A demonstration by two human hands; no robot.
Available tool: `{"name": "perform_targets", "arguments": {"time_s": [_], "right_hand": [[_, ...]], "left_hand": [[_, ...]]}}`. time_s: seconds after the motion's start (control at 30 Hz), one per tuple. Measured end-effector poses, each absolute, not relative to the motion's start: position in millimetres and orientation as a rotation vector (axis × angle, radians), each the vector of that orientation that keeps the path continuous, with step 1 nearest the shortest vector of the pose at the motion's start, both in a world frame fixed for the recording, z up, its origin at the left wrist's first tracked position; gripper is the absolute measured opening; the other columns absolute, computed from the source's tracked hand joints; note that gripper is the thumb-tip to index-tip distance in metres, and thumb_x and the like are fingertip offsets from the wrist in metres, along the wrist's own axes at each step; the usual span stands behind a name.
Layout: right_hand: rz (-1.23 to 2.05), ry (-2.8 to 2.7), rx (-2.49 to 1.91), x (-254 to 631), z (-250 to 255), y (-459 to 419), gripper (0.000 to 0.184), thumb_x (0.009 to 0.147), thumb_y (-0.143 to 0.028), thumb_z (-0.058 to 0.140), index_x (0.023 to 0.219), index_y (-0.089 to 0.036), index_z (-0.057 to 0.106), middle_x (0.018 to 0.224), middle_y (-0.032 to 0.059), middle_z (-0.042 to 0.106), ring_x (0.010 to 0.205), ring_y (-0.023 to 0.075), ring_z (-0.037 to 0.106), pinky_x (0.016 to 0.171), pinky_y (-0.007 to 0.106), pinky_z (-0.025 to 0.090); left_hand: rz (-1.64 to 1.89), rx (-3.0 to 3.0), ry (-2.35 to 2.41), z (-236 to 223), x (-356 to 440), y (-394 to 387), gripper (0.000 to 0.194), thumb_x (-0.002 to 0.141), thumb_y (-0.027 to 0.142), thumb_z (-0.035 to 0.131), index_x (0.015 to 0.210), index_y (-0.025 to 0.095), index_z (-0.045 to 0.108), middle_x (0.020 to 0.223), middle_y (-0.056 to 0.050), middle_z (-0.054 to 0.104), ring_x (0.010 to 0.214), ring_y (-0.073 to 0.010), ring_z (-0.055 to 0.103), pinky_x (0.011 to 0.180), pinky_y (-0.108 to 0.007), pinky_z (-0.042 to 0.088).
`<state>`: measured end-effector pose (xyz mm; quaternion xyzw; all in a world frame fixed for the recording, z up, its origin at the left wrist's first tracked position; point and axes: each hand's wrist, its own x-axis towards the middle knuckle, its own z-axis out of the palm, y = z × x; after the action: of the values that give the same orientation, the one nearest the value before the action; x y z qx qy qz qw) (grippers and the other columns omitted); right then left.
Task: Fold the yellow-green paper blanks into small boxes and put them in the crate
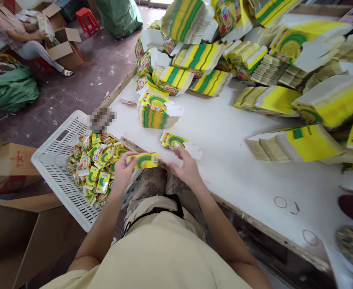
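Note:
My left hand is closed around one end of a small yellow-and-green carton, which points to the right over my lap. My right hand has its thumb and fingers apart at the table edge. Its fingertips reach the near side of another yellow carton with white flaps, lying on the white table; whether they touch it I cannot tell. Left of my knees, a white plastic basket holds a heap of small filled packs in yellow and green.
Stacks of flat cartons cover the far side of the table; a smaller stack stands nearer. Rubber bands lie at right. Open cardboard boxes stand at left. Another person sits at upper left.

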<state>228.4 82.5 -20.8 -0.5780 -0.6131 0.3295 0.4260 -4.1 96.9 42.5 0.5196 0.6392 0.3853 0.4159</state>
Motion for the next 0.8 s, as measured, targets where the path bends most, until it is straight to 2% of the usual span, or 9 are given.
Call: {"name": "perform_targets", "arguments": {"time_s": [0.1, 0.2, 0.33, 0.4, 0.53, 0.6, 0.67, 0.7, 0.8], "right_hand": [[0.535, -1.601, -1.726, 243.4, -24.9, 102.1, 0.043, 0.085, -0.022, 0.062, 0.127, -0.012, 0.055, 0.113, 0.0183, 0.063, 0.106, 0.0321, 0.058, 0.095, 0.052, 0.048], [0.432, -1.725, -1.9, 246.8, -31.2, 114.6, 0.042, 0.082, -0.013, 0.062, 0.124, -0.008, 0.057, 0.107, 0.0202, 0.063, 0.1, 0.0336, 0.056, 0.089, 0.052, 0.048], [0.426, -1.709, -1.956, 242.9, -38.9, 116.2, 0.048, 0.077, -0.011, 0.064, 0.125, -0.006, 0.054, 0.108, 0.0213, 0.061, 0.097, 0.0341, 0.055, 0.085, 0.05, 0.048], [0.442, -1.648, -1.924, 243.6, -40.7, 114.8, 0.048, 0.076, -0.011, 0.063, 0.123, -0.009, 0.052, 0.107, 0.0191, 0.06, 0.097, 0.033, 0.055, 0.085, 0.049, 0.048], [0.54, -1.491, -1.823, 245.2, -32.6, 109.6, 0.045, 0.075, -0.015, 0.063, 0.117, -0.016, 0.047, 0.1, 0.0107, 0.058, 0.094, 0.0282, 0.057, 0.085, 0.046, 0.048], [0.658, -1.376, -1.736, 240.2, -21.7, 102.3, 0.048, 0.074, -0.02, 0.066, 0.117, -0.018, 0.044, 0.093, 0.005, 0.057, 0.086, 0.0244, 0.058, 0.08, 0.042, 0.05], [0.855, -1.31, -1.561, 230.0, -8.8, 90.7, 0.053, 0.072, -0.025, 0.071, 0.117, -0.022, 0.042, 0.087, 0.0003, 0.055, 0.077, 0.0204, 0.058, 0.072, 0.036, 0.052], [0.969, -1.299, -1.446, 223.7, -2.4, 84.0, 0.056, 0.072, -0.027, 0.074, 0.117, -0.023, 0.042, 0.086, -0.0009, 0.055, 0.074, 0.019, 0.058, 0.068, 0.034, 0.052], [1.198, -1.224, -1.152, 204.6, 12.7, 65.1, 0.055, 0.076, -0.031, 0.074, 0.119, -0.026, 0.041, 0.088, -0.0013, 0.056, 0.074, 0.0169, 0.059, 0.066, 0.031, 0.051]], "left_hand": [[0.926, 1.52, 1.943, 43.1, -60.7, 101.4, 0.02, 0.083, 0.033, 0.059, 0.093, 0.02, 0.071, 0.083, -0.004, 0.062, 0.085, -0.0222, 0.059, 0.085, -0.036, 0.046], [0.788, 1.586, 2.342, 35.4, -113.8, 103.8, 0.028, 0.083, 0.028, 0.056, 0.104, 0.016, 0.068, 0.103, -0.012, 0.06, 0.104, -0.0295, 0.055, 0.095, -0.044, 0.043], [0.429, 1.413, 2.788, 20.6, -152.0, 103.4, 0.076, 0.071, 0.028, 0.069, 0.138, 0.005, 0.042, 0.134, -0.027, 0.042, 0.126, -0.0453, 0.038, 0.103, -0.061, 0.031], [0.458, 1.447, 2.802, 13.8, -148.7, 105.3, 0.078, 0.071, 0.031, 0.071, 0.139, 0.006, 0.041, 0.138, -0.028, 0.038, 0.13, -0.0465, 0.034, 0.104, -0.063, 0.028], [0.866, 1.564, 2.112, 2.7, -90.0, 111.5, 0.05, 0.078, 0.035, 0.066, 0.122, 0.015, 0.056, 0.125, -0.017, 0.053, 0.122, -0.0327, 0.048, 0.098, -0.048, 0.045], [0.995, 1.509, 1.633, 0.8, -41.8, 111.1, 0.054, 0.076, 0.042, 0.069, 0.123, 0.019, 0.056, 0.124, -0.014, 0.056, 0.117, -0.0288, 0.054, 0.093, -0.043, 0.049], [1.083, 1.362, 1.224, 3.7, 8.7, 107.7, 0.071, 0.067, 0.047, 0.078, 0.129, 0.022, 0.052, 0.128, -0.012, 0.055, 0.119, -0.0285, 0.054, 0.095, -0.04, 0.049], [1.121, 1.258, 1.06, 7.3, 31.8, 105.4, 0.072, 0.066, 0.051, 0.079, 0.127, 0.023, 0.053, 0.127, -0.011, 0.057, 0.118, -0.0285, 0.055, 0.095, -0.04, 0.049], [1.238, 0.876, 0.825, 24.3, 82.7, 101.4, 0.054, 0.074, 0.064, 0.066, 0.107, 0.023, 0.061, 0.108, -0.008, 0.064, 0.104, -0.0251, 0.061, 0.088, -0.038, 0.051]]}}
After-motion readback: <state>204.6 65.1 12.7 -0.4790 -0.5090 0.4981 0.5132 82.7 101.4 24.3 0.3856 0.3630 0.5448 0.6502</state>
